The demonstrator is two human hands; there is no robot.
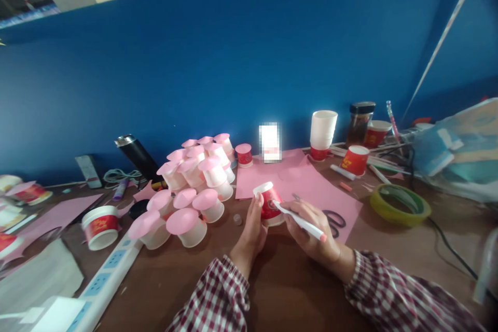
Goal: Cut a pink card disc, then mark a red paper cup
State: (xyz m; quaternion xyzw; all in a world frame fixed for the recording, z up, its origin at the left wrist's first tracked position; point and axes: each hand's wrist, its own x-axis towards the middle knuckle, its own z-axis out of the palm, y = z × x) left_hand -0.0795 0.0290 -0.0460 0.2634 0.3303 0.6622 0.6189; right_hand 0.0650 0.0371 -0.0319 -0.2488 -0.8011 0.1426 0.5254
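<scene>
My left hand (252, 228) grips a small red and white paper cup (268, 202), tilted over the brown table just in front of a pink paper sheet (299, 181). My right hand (311, 231) holds a white pen (299, 220) with a pink end, its tip touching the cup's side. Black scissors (334, 220) lie on the pink sheet just right of my right hand. Both sleeves are red and white plaid.
Several white cups with pink lids (190, 192) are piled at left. A white power strip (105, 280) runs front left. A stack of white cups (322, 132), a dark jar (360, 122), a yellow-green tape roll (400, 205), a black flask (136, 155) and plastic bags (459, 150) stand around.
</scene>
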